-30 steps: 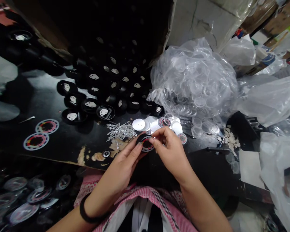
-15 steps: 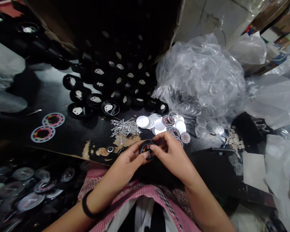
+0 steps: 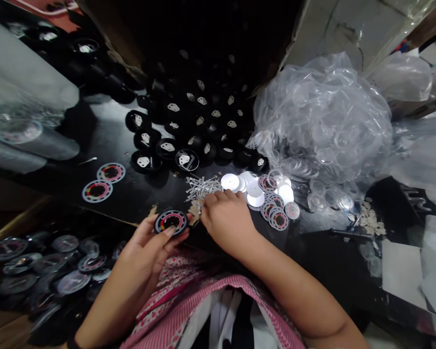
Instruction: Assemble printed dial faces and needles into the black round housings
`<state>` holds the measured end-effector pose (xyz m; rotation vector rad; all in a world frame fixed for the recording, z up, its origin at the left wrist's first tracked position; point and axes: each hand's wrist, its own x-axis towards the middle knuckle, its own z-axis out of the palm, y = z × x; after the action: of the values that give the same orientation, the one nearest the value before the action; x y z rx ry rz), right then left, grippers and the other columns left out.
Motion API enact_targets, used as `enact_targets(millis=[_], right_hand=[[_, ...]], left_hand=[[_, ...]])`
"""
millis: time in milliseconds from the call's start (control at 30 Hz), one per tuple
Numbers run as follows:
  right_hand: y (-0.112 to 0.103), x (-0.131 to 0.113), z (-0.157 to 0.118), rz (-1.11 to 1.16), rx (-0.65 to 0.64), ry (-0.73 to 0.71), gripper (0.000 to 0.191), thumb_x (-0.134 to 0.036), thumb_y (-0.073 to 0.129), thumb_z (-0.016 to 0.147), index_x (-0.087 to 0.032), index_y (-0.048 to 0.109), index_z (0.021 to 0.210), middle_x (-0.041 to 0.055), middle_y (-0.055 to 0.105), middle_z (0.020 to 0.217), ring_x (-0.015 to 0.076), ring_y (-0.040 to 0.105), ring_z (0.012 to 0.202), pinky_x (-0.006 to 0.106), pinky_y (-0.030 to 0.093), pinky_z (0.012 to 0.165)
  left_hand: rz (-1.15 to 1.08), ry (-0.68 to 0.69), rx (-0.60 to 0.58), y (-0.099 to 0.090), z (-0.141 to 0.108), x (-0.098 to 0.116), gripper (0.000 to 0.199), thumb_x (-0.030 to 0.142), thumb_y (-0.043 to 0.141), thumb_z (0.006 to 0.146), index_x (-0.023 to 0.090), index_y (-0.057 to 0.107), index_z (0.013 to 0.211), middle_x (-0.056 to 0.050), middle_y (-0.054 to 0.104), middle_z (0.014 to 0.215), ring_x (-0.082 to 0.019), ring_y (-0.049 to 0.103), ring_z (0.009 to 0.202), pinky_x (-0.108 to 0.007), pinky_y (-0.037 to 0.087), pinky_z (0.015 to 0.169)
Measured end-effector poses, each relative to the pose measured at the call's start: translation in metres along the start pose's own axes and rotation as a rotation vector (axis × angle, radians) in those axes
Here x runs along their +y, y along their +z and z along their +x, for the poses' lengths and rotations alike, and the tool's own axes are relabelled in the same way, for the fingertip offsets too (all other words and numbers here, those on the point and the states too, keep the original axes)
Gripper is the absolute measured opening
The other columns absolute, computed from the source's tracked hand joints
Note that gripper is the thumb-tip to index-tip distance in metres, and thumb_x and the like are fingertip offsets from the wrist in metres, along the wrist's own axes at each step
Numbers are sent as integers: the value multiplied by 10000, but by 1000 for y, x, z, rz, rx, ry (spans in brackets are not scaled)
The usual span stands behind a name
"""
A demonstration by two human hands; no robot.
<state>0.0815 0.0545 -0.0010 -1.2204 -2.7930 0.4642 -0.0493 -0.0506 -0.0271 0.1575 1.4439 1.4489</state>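
Dark table (image 3: 138,191) bears pale pins (image 3: 203,185) at one o'clock from the round dial unit (image 3: 171,221), held face-up in the left hand (image 3: 143,252). The right hand (image 3: 229,220), nearer the pins, curls beside them, its grasp hidden.

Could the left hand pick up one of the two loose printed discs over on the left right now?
Probably not without freeing fingers: the left hand is holding a round dial. Otherwise, the way to the loose discs looks open.
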Motion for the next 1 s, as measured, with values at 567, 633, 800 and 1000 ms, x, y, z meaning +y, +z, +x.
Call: enact_targets(millis=[567, 633, 800, 1000], right_hand=[[-11, 26, -24, 112, 59, 125, 202, -358, 575, 985, -172, 652, 964, 99, 697, 1032, 279, 595, 1001, 400, 390, 837], [-14, 29, -30, 133, 81, 122, 189, -317, 560, 994, -174, 649, 909, 92, 694, 981, 268, 592, 971, 400, 382, 837], [-25, 29, -38, 494, 199, 118, 121, -247, 566, 985, -200, 634, 897, 36, 670, 894, 197, 596, 901, 336, 403, 825], [-29, 27, -40, 525, 196, 175, 97, -212, 571, 970, -189, 628, 895, 36, 640, 877, 189, 577, 854, 332, 401, 798]], left_hand=[[-233, -17, -206, 57, 5, 7, 103, 246, 703, 866, 202, 735, 954, -43, 763, 1092, -236, 676, 1132, -390, 508, 1065], [-237, -39, -220, 58, 6, 9, 73, 248, 708, 864, 202, 722, 920, -43, 766, 1067, -237, 678, 1133, -393, 510, 1059], [-95, 8, -205, 66, 9, 14, 255, 305, 743, 823, 251, 679, 1064, -42, 739, 1131, -235, 716, 999, -368, 586, 913], [62, 22, -297, 85, 0, 11, 238, 297, 743, 769, 269, 709, 1003, -54, 722, 1143, -301, 654, 1151, -371, 553, 977]])
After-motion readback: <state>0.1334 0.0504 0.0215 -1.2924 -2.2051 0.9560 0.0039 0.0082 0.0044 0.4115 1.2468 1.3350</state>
